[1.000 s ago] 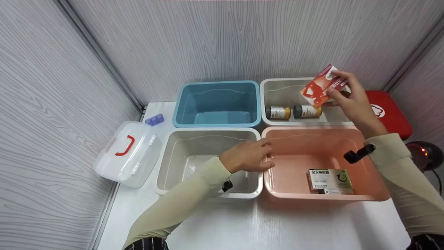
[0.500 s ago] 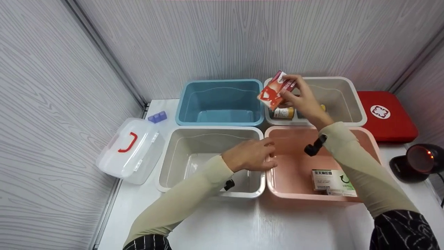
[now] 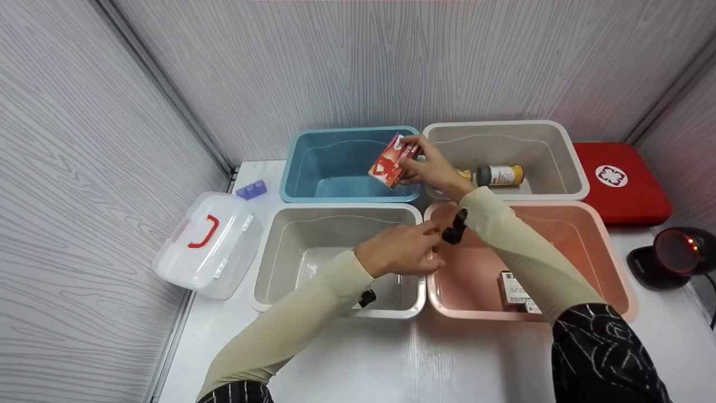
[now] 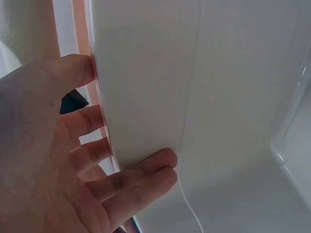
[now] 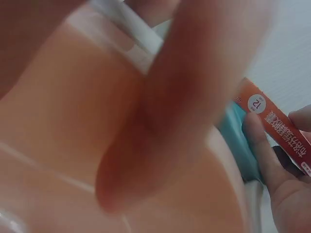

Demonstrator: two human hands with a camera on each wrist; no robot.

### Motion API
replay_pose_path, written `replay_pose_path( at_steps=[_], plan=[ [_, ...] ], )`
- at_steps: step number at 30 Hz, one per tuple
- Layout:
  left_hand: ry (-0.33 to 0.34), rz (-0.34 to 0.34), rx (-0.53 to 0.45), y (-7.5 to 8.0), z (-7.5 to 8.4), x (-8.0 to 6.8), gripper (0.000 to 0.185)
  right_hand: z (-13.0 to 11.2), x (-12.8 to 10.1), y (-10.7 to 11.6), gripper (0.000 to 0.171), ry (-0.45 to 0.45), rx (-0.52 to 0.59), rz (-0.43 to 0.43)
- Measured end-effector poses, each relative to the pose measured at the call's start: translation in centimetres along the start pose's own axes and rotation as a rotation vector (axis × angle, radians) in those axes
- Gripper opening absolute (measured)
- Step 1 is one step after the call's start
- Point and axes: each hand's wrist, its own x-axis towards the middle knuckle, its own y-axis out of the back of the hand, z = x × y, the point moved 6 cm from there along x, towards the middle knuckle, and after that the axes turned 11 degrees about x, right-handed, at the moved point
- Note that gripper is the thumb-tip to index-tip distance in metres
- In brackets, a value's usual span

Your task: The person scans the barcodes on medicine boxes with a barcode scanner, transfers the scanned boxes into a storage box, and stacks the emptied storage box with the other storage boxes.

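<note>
My right hand point(image 3: 432, 168) pinches a red-and-orange medicine box point(image 3: 393, 160) between thumb and fingers, tilted, over the right part of the blue bin point(image 3: 302, 193). In the right wrist view the box's orange side point(image 5: 279, 127) with printed lettering shows beside the thumb. My left hand point(image 3: 400, 250) rests at the meeting rims of the front grey bin point(image 3: 335, 206) and the pink bin point(image 3: 464, 268). Its fingers lie loosely across the rim in the left wrist view, two of them against the inner wall point(image 4: 146, 87). Blurred fingers point(image 5: 184, 97) fill the right wrist view's middle.
Brown-and-yellow bottles point(image 3: 499, 175) lie in the rear grey bin point(image 3: 579, 179). White medicine boxes point(image 3: 514, 288) in the pink bin are partly behind my right sleeve. Around stand a red case point(image 3: 632, 196), a black scanner point(image 3: 671, 252), a clear lidded box point(image 3: 204, 246) and a purple pill case point(image 3: 251, 190).
My right hand has carried the medicine box leftward, from over the rear grey bin to over the blue bin. My left hand stays at the rims.
</note>
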Motion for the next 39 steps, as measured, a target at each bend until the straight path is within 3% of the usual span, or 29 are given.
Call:
replay_pose_path(
  at_steps=[5,8,17,28,35,39],
  plan=[
    [-0.003,0.004,0.013,0.0,0.2,-0.1,0.045,0.1,0.2,-0.4,0.083,-0.003,0.053,-0.061],
    [-0.005,-0.002,0.021,0.0,0.3,-0.2,0.046,0.0,-0.3,-0.4,0.088,0.029,0.071,-0.076],
    [0.007,-0.006,0.014,-0.1,0.1,-0.5,0.042,-1.5,-3.1,1.3,0.059,0.143,-0.126,-0.122],
    [0.0,-0.005,0.019,-0.5,0.2,-0.4,0.046,-2.4,-11.0,5.5,0.041,0.134,-0.344,-0.178],
    [0.01,-0.012,-0.022,-0.7,0.0,-0.4,0.044,-0.8,-15.9,7.5,0.042,-0.013,-0.296,-0.309],
    [0.018,-0.007,-0.019,-0.7,0.0,-0.4,0.041,1.0,-17.7,8.5,0.04,-0.097,-0.402,-0.364]
  ],
)
